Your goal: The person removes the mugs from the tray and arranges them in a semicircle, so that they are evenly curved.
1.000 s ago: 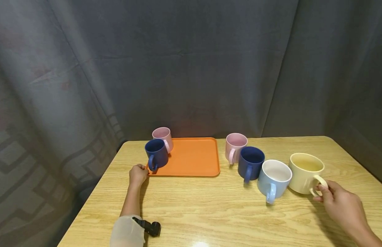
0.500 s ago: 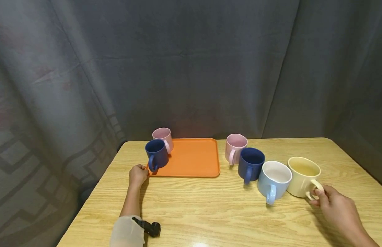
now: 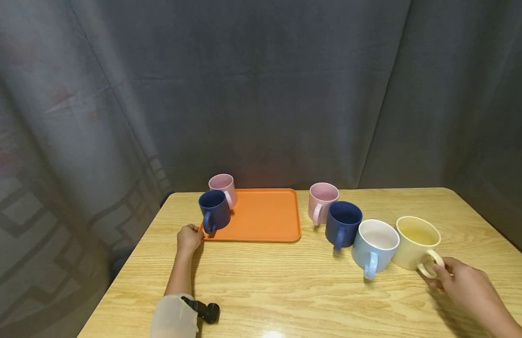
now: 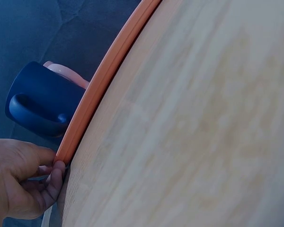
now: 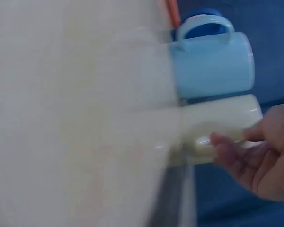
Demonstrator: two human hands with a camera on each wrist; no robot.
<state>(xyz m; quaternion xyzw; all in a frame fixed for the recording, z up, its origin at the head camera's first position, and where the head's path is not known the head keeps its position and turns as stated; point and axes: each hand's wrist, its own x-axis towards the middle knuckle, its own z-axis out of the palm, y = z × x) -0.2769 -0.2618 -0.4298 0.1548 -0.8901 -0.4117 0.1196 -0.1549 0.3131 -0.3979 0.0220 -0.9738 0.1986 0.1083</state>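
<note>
My left hand (image 3: 189, 237) pinches the near left corner of an orange tray (image 3: 265, 216); in the left wrist view its curled fingers (image 4: 49, 182) sit at the tray rim (image 4: 104, 75). A navy mug (image 3: 214, 209) (image 4: 38, 99) and a pink mug (image 3: 222, 184) stand on the tray's left end. At the right, my right hand (image 3: 441, 274) (image 5: 236, 146) holds the handle of a cream mug (image 3: 414, 240) (image 5: 217, 120) that stands on the table. The right wrist view is blurred.
A pink mug (image 3: 322, 199), a navy mug (image 3: 343, 223) and a light blue mug (image 3: 373, 247) (image 5: 213, 61) stand in a slanted row left of the cream mug. The wooden table (image 3: 286, 281) is backed by a grey curtain. A black mount (image 3: 207, 311) sits on my left forearm.
The cream mug has shifted slightly toward me and nearer the light blue mug, with my right hand on its handle. My left hand and the tray have not moved.
</note>
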